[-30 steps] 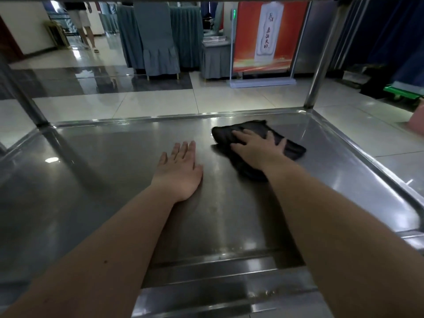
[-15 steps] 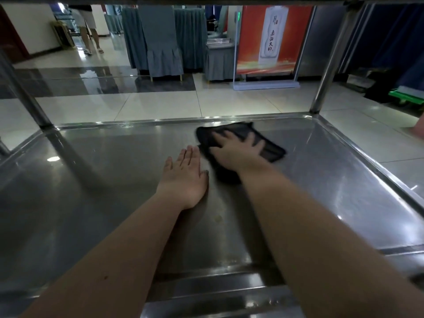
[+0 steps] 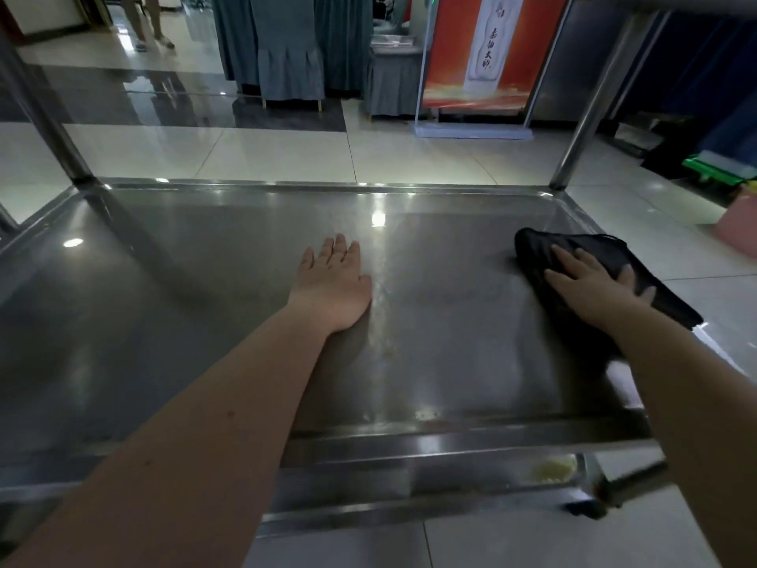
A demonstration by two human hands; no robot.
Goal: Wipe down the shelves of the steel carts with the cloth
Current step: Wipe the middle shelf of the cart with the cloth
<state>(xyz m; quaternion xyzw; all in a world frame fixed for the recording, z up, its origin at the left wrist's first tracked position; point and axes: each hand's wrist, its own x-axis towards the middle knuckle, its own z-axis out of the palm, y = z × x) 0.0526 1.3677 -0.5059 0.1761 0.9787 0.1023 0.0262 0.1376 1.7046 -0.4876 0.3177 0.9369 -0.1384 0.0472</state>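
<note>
A steel cart shelf [image 3: 205, 305] fills the view in front of me. A black cloth [image 3: 590, 256] lies at the shelf's right edge, with part of it hanging over the rim. My right hand [image 3: 590, 280] presses flat on the cloth, fingers spread and straight. My left hand [image 3: 334, 280] rests palm down on the bare steel near the middle of the shelf, fingers straight. A wet streak runs down the steel just right of my left hand.
Steel corner posts rise at the back left [image 3: 53, 129] and back right [image 3: 590, 108]. A lower shelf edge [image 3: 409, 477] with a yellowish smear shows in front. Beyond are tiled floor, draped chairs [image 3: 286, 47], a red banner [image 3: 483, 51], and a person's legs [image 3: 147, 22].
My right hand has slid the cloth from beside my left hand out to the shelf's right edge. My left hand has stayed flat in place.
</note>
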